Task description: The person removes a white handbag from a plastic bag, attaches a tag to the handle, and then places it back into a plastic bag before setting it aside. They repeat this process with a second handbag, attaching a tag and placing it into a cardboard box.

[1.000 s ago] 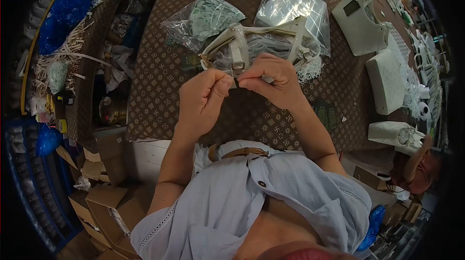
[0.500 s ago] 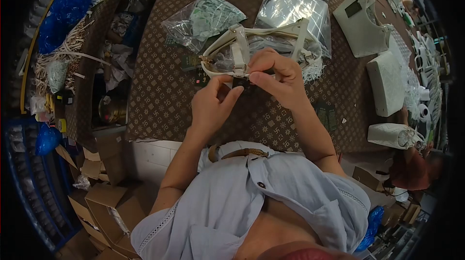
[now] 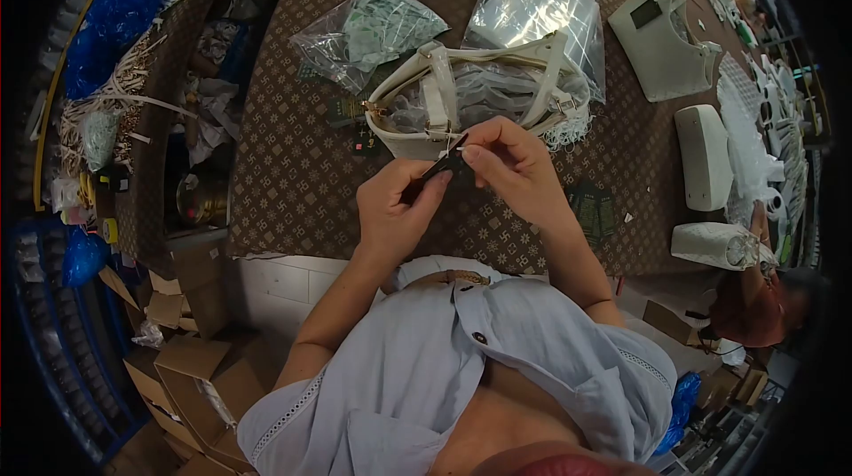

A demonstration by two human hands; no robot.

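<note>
Patterned table (image 3: pixel 293 165): hands pinching dark tag (image 3: pixel 441 165).

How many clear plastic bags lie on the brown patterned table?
2: one clear plastic bag at upper left of the cream handbag, another behind it. More may be hidden.

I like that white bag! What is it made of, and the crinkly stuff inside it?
The white bag looks like smooth leather or imitation leather: matte cream straps with stitched-looking edges and small gold metal fittings; which one, I cannot tell. The stuffing inside looks like clear plastic film: it is see-through, wrinkled and shiny with glare.
</note>
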